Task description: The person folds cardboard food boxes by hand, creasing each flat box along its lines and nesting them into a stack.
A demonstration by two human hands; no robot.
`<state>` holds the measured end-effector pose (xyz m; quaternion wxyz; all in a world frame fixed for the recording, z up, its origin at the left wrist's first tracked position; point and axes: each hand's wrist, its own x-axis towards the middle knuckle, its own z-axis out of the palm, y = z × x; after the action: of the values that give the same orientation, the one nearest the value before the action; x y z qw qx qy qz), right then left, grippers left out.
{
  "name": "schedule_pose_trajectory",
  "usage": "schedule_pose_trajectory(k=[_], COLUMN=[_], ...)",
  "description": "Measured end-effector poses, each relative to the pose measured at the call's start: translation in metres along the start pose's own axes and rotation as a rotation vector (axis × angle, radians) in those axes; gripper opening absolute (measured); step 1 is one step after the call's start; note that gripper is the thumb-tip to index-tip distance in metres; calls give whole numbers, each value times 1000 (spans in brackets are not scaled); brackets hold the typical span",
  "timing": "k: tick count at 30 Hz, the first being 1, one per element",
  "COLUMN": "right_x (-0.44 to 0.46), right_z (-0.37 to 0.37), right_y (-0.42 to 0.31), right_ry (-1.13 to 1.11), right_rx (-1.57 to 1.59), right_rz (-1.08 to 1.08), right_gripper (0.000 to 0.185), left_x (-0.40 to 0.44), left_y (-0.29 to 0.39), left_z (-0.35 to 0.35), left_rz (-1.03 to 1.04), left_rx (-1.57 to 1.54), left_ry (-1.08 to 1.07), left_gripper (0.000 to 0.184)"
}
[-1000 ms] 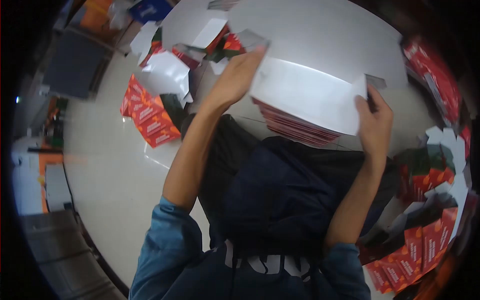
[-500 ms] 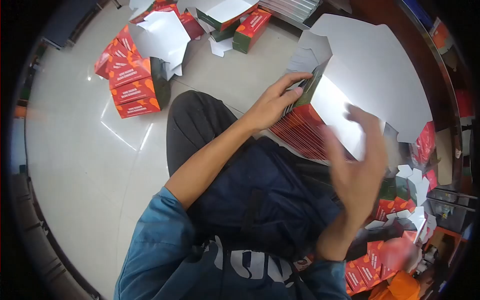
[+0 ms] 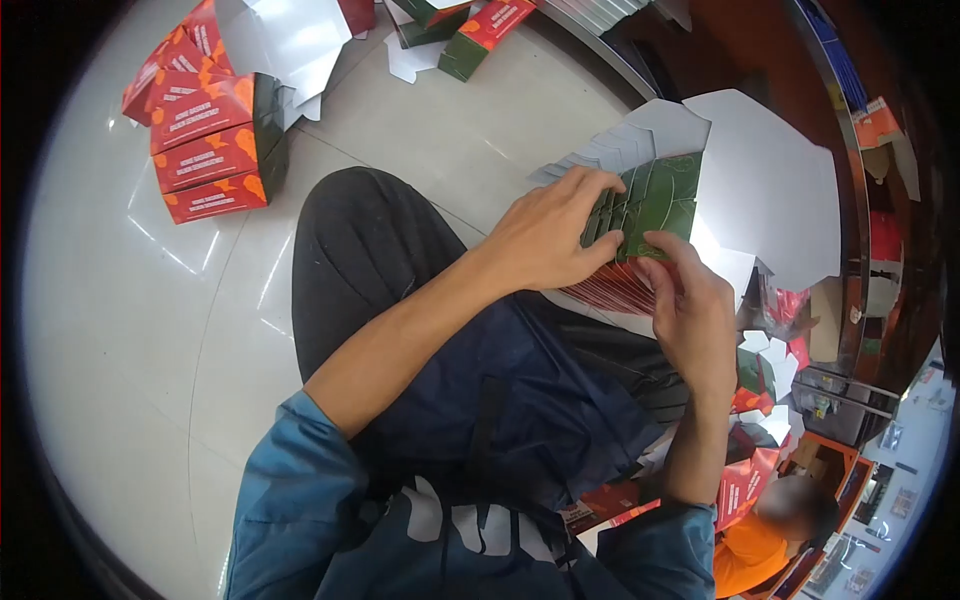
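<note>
A nested stack of unfolded cardboard boxes (image 3: 660, 200) stands in front of me at the right, with green end panels, red sides and large white flaps. My left hand (image 3: 560, 228) is closed on the stack's green end panels, thumb below and fingers above. My right hand (image 3: 695, 310) pinches the lower corner of the front box, where green meets red, its thumb close to its index finger. The tips of the left fingers are partly hidden among the panels. A white lid flap (image 3: 770, 185) stands up behind the hands.
Folded red-and-green boxes (image 3: 205, 150) are stacked on the tiled floor (image 3: 130, 330) at the left. Another box (image 3: 490, 35) lies near the top. More boxes (image 3: 750, 480) and a person in an orange top (image 3: 750, 555) are at the lower right. Dark furniture (image 3: 750, 55) borders the right.
My right hand has come from above the white interior to the front box's corner. The front box has tilted, showing more of its green end. The view has shifted.
</note>
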<state>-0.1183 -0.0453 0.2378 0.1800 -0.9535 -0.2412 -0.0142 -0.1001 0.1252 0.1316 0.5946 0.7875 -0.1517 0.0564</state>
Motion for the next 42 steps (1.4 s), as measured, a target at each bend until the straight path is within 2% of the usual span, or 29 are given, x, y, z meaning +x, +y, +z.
schedule_pose_trajectory(k=[6, 11, 15, 18, 26, 42], right_x=[-6, -11, -15, -17, -14, -18], right_z=[-6, -17, -19, -12, -5, 14], right_y=[-1, -2, -3, -5, 0, -3], right_ry=[8, 70, -10, -11, -4, -10], right_rx=[7, 92, -39, -116, -278, -475], right_rz=[-30, 18, 5, 11, -72, -54], right_gripper=[24, 27, 32, 37, 50, 53], left_x=[-1, 0, 1, 5, 6, 3], left_y=[-8, -11, 0, 1, 4, 3], left_z=[23, 38, 36, 36, 27, 31], left_rz=[28, 84, -5, 0, 47, 30], left_rx=[-225, -176, -269, -313, -309, -335], left_ry=[19, 129, 125, 176, 102, 127], left_gripper=[50, 52, 51, 49, 36, 32])
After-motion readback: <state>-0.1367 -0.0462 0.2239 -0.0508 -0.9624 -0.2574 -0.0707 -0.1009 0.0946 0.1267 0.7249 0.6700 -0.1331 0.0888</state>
